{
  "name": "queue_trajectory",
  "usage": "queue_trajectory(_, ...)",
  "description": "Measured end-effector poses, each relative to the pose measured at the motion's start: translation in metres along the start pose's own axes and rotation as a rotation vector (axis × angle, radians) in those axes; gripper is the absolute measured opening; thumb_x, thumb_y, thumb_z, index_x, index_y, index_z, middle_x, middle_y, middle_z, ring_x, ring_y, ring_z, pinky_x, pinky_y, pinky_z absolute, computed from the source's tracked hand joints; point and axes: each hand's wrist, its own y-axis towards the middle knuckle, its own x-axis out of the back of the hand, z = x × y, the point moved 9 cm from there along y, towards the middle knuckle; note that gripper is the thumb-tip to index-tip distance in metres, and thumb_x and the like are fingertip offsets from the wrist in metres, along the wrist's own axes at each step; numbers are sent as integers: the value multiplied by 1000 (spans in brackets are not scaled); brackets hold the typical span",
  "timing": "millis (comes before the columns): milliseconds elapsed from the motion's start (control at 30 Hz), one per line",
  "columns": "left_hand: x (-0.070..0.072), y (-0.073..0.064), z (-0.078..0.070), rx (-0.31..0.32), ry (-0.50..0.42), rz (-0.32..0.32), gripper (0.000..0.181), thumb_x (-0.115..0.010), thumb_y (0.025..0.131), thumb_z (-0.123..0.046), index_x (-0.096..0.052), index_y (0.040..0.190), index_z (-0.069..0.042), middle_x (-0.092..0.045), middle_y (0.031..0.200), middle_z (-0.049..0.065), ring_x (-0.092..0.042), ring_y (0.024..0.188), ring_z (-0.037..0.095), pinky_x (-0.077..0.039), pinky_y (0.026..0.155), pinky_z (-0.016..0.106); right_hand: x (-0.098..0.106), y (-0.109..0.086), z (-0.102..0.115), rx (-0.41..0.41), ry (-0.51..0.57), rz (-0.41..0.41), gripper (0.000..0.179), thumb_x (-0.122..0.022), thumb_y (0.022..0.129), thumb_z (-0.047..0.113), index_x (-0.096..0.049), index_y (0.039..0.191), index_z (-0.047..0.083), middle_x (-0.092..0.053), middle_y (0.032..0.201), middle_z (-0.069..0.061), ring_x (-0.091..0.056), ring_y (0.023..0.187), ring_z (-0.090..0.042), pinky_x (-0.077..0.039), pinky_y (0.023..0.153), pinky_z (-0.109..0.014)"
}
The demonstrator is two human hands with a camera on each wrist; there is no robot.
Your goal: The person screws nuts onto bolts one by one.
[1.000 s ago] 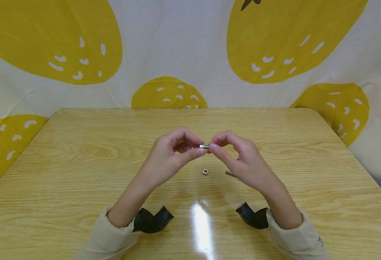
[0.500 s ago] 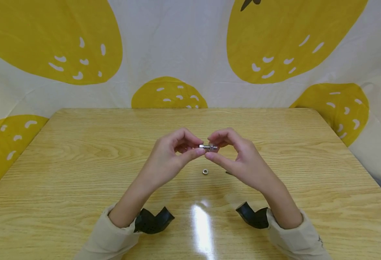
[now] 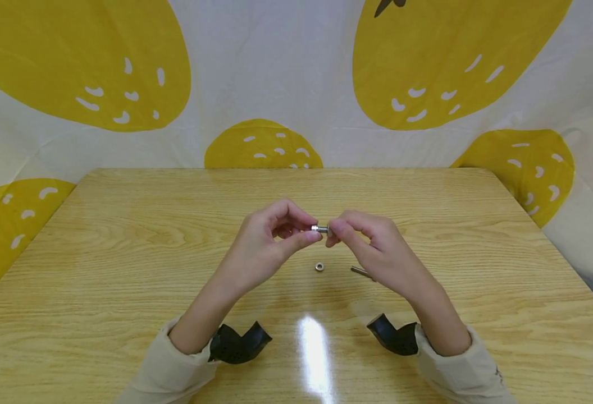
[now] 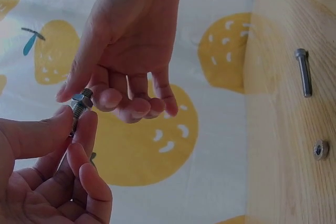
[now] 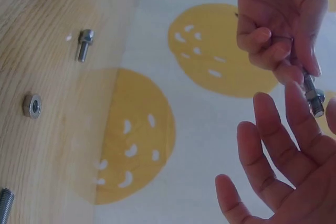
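Closest to the person, beige sleeves (image 3: pixel 175 365) end behind both hands, with a black mount (image 3: pixel 241 342) at each wrist. Farther in, on the wood-grain table (image 3: pixel 124 269) just this side of the hands, I see a loose nut (image 3: pixel 319 267) between them and a long bolt (image 3: pixel 362 272) partly hidden by the right hand (image 3: pixel 374 241). Above these, the left hand (image 3: pixel 266 241) pinches a metal bolt (image 3: pixel 321 229) at its head; the right pinches a hex nut (image 4: pixel 82 99) near its free end, thumb and forefinger either side. A short bolt (image 5: pixel 84 45) lies beyond the loose nut, toward the left hand's side. Past both hands hangs a pale cloth (image 3: pixel 276 73) with yellow fruit shapes.
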Motion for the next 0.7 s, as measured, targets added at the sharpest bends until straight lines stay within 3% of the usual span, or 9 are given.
queue_trajectory(167,1,0,0,3,4,-4,14,-70,83,-11,-63,95,-6,-66,87,5,-58,71,20,-47,61,24,2,-1,0,-7,-8,-2,15,-56,94,21,-66,99,11,-66,93,2,-59,89,-8,-47,85,-35)
queue_trajectory(267,1,0,0,6,12,-8,14,-69,83,-11,-62,95,-6,-66,87,5,-58,72,22,-47,61,24,3,-2,5,34,1,-21,21,-64,88,15,-61,109,11,-65,99,3,-58,90,-9,-46,85,-31)
queue_trajectory(433,2,0,0,14,19,-7,15,-70,83,-12,-62,95,-7,-66,88,5,-59,74,24,-48,63,26,4,-2,11,91,24,-46,20,-66,86,8,-59,104,6,-63,95,1,-57,90,-10,-44,86,-27)
queue_trajectory(700,1,0,0,14,12,-4,14,-69,84,-13,-62,95,-8,-66,88,4,-60,76,23,-49,64,27,1,-2,5,27,21,-14,9,-57,93,16,-63,96,10,-65,90,1,-59,87,-10,-45,88,-39)
